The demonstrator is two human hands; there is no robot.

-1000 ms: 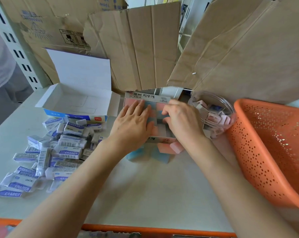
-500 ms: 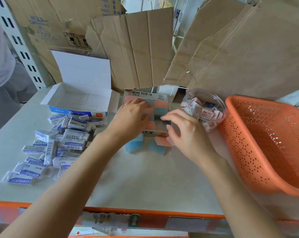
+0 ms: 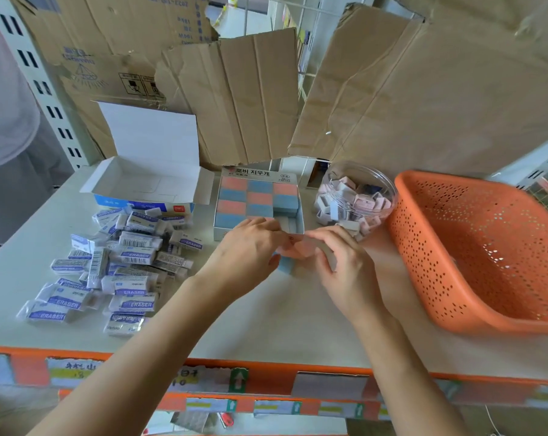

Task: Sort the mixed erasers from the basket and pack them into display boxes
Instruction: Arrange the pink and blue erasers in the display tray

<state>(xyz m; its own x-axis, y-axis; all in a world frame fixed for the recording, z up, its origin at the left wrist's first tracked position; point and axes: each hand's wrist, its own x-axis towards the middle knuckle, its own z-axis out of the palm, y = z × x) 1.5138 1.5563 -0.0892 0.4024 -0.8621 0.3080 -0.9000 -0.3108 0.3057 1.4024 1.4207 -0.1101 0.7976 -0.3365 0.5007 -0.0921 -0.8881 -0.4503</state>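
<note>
You hold a pink eraser [image 3: 297,249] just in front of the box [image 3: 253,175].
Your fingers hide most of it. Your left hand [image 3: 245,253] and right hand [image 3: 345,272] both pinch it. A blue eraser [image 3: 285,266] peeks out below. The box shows pink and blue squares.

bare table [image 3: 266,319] front passable, eraser pile [image 3: 124,262] crowds L, orange basket [image 3: 436,265] blocks R, cardboard [image 3: 241,96] walls off back

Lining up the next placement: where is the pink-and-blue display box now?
Head view, centre of the table: the display box stands between the open white box on its left and the clear tub on its right.
</note>
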